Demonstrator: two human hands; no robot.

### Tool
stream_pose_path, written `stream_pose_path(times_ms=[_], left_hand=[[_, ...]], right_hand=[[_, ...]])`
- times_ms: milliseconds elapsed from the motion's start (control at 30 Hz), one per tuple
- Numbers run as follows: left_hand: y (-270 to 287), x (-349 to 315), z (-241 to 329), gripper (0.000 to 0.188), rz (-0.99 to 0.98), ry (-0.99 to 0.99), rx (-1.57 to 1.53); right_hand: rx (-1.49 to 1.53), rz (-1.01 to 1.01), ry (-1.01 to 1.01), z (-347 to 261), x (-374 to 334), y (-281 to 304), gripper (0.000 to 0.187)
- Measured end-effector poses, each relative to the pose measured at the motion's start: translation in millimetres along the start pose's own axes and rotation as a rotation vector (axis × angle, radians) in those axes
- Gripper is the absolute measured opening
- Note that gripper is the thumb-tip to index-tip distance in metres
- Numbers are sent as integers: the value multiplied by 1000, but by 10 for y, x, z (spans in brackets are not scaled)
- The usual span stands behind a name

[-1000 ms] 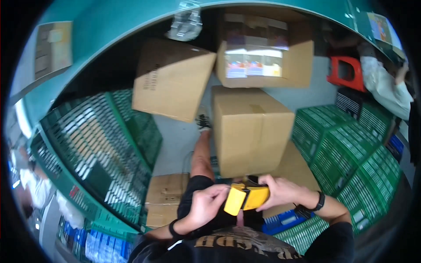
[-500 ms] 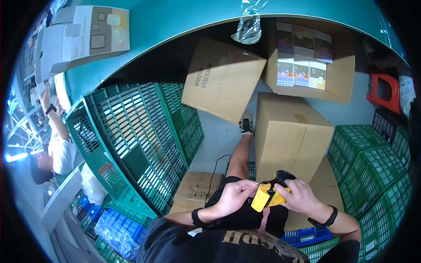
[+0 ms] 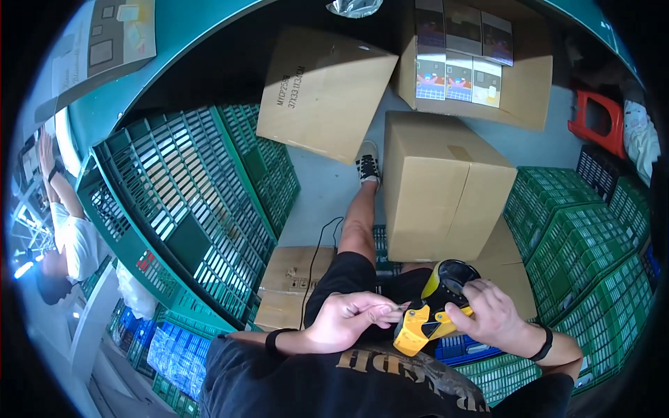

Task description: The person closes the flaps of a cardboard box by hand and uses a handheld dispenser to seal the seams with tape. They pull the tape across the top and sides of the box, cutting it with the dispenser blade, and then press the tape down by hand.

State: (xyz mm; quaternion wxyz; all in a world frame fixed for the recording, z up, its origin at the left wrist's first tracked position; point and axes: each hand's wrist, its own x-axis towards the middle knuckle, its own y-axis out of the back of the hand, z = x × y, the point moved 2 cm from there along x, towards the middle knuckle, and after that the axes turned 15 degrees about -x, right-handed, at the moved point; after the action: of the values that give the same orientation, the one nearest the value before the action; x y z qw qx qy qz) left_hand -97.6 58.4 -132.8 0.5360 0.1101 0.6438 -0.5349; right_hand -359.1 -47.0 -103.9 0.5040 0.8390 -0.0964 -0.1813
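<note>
My right hand (image 3: 493, 315) is wrapped around the handle of a yellow tape dispenser (image 3: 412, 333), held low before my body above my lap. On its upper side sits a black hub with a yellow-edged roll (image 3: 451, 279), its round opening tilted upward. My left hand (image 3: 352, 320) is closed in a pinch right beside the dispenser's front end. Whatever lies between those fingertips is too small to make out. A closed cardboard box (image 3: 442, 188) stands just beyond the dispenser.
Another carton (image 3: 324, 94) leans under the teal table (image 3: 202, 17). An open carton (image 3: 533, 104) holds several printed boxes. Green crates (image 3: 185, 174) rise on the left, more crates (image 3: 578, 244) on the right. A red stool (image 3: 599, 122) stands far right; another person (image 3: 73, 237) is at left.
The dispenser has turned, so its roll now shows its round opening. My left hand stays pinched beside it. The whole view has shifted, with the boxes and crates appearing higher and further left.
</note>
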Motion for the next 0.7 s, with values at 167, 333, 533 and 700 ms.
stream_pose_path(times_ms=[167, 333, 533, 700], left_hand=[[17, 175, -22, 18, 19, -27, -82], [425, 1130, -108, 13, 254, -288, 161], [440, 1643, 3, 15, 230, -321, 4], [453, 1394, 95, 14, 233, -389, -57]], right_hand=[[7, -61, -40, 65, -26, -121, 59], [11, -178, -181, 337, 270, -638, 78], [-110, -232, -277, 668, 376, -843, 80], [-106, -145, -206, 672, 416, -708, 79]])
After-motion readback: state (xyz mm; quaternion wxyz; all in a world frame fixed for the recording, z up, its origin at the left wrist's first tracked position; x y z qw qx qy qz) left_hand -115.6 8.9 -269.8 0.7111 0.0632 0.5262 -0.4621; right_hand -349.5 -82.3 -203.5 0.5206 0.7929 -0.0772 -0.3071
